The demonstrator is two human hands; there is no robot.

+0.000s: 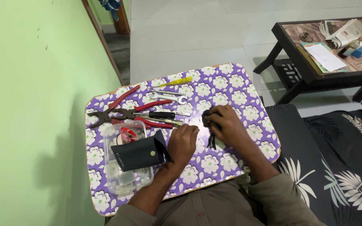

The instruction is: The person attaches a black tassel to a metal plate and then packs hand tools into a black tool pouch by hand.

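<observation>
Small counter [231, 83] with a purple cover printed in white flowers, seen from above. Both hands rest near its middle, close together.

Right hand [227, 123] — fingers curled round a small dark object [208, 119], the grip narrow and closed on it; thin dark strands [211, 141] hang out just below the hand onto the counter. What the object is cannot be told; most of it is hidden by the fingers.

Left hand [182, 142] — knuckles up, fingers folded under in a loose fist, lying on the counter just beside the right hand. Whether its grip holds anything cannot be told.

Just left of that hand: a dark pouch [139, 155] with a snap button, flap open, lying across a clear plastic box [124, 178]. A red and white roll [128, 134] shows inside the box.

Beyond the box, toward the far edge — red-handled pliers [145, 113], a black-handled screwdriver [164, 114], a spanner [168, 97], a yellow-handled screwdriver [177, 81].

Green wall on the left. Dark low table [290, 46] with papers [325, 56] well apart, upper right, on a pale tiled floor.
</observation>
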